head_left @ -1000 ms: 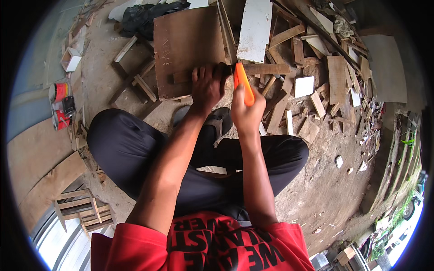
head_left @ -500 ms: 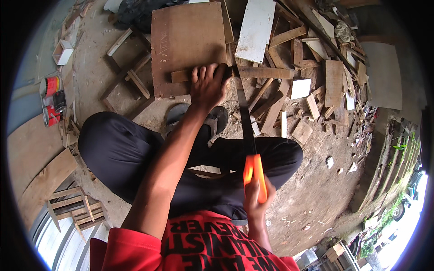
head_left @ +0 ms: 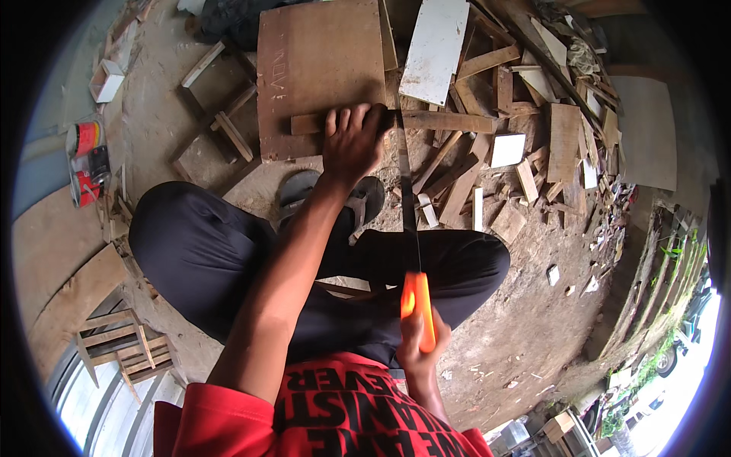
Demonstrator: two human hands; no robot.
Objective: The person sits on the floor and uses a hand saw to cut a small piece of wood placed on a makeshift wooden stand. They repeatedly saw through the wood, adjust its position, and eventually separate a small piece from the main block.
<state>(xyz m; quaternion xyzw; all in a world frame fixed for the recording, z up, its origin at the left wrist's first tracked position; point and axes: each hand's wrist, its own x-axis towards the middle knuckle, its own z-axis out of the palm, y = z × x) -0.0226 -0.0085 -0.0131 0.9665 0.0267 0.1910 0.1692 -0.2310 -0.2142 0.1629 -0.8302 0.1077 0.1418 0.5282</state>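
My right hand [head_left: 420, 335] is wrapped round the orange handle of a handsaw [head_left: 409, 202], held low in front of my chest. The dark blade stretches away from me and crosses a narrow wooden strip [head_left: 449, 122] just right of my left hand. That left hand [head_left: 352, 145] is closed over the strip, knuckles up, pressing it down on a large brown wooden board [head_left: 320, 68]. The strip lies crosswise, and its right part sticks out past the board's edge. Where the blade meets the wood, the depth of any cut cannot be made out.
Scrap wood [head_left: 464, 164] and a white panel [head_left: 434, 49] lie heaped beyond and to the right. Wooden frames [head_left: 217, 122] rest on the dirt floor at the left, with red and black tins [head_left: 87, 164] farther out. My bent legs flank the sandals [head_left: 365, 199].
My right hand has drawn the saw back toward me and slightly left. My left hand stays on the strip.
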